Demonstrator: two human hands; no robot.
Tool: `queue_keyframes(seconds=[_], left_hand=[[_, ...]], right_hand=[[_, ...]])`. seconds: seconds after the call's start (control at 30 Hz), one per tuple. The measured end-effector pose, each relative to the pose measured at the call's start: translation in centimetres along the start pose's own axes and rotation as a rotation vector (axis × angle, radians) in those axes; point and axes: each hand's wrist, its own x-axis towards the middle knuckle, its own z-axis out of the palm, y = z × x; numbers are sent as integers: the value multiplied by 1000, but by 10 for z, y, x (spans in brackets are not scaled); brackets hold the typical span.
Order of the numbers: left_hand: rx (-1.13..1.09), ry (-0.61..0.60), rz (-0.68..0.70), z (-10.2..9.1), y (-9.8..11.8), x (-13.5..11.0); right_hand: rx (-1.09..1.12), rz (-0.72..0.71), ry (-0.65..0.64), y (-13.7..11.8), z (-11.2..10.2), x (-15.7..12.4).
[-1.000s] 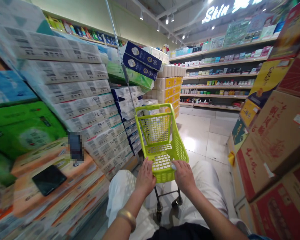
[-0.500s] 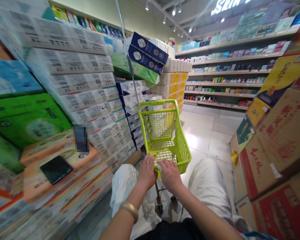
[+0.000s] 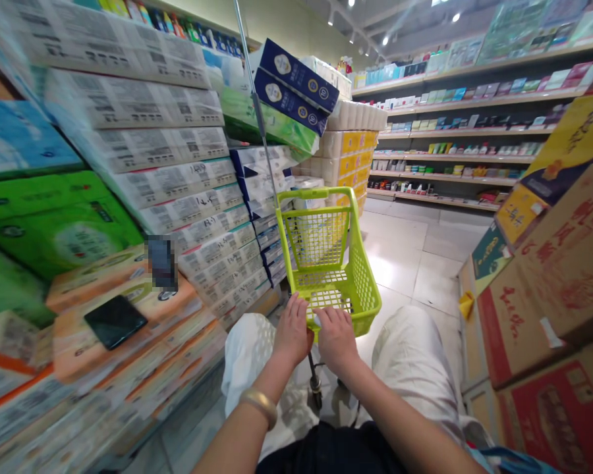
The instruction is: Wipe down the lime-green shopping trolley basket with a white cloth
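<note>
Since a second ago our two hands have slid together on the near rim of the small lime-green plastic shopping trolley (image 3: 332, 263), and the trolley has swung slightly to the right in our view while the stacks on the left have drawn closer. Our left hand (image 3: 292, 332) rests over the near edge of the basket with its fingers curled down on the rim, a gold bangle (image 3: 259, 405) on that wrist; our right hand (image 3: 336, 339) lies just beside it, touching it, fingers also bent over the rim, though we cannot tell how firmly either hand clasps the plastic. The trolley stands upright on the pale glossy floor tiles (image 3: 415, 263) directly ahead of our white-trousered knees, its mesh basket bare inside, a thin metal pole (image 3: 257, 112) rising from its far left corner. To our left rises a slanting wall of wrapped tissue packs (image 3: 168, 191) in white, green and orange, with a black smartphone (image 3: 115, 321) lying flat on an orange pack. To our right stand brown and red printed cardboard cartons (image 3: 558, 283), stacked close to the aisle. Farther off, long wall shelves (image 3: 454, 131) carry rows of small boxes and bottles under ceiling spotlights.
</note>
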Motion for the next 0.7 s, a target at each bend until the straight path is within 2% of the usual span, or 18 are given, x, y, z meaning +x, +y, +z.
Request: queue_keyframes(seconds=[0.07,0.13,0.33,0.4,0.47,0.53,0.7], left_hand=[[0,0,15,0,-2,-1],[5,3,31,-1,-4,-1],[15,24,68,-1,-3,0],[7,37,71,0,-2,0],[-2,52,65,1,0,-1],[-9,63,53,2,0,-2],[-8,59,58,0,-3,-3]], right_hand=[[9,-36,-33,-10,2,1],[14,-55,-53,-8,-1,1],[-12,-4,-7,43,-26,-9],[-30,18,11,52,-30,-11],[-39,40,25,49,-29,-10],[-29,34,34,36,-21,-9],[23,-56,20,0,-5,-6]])
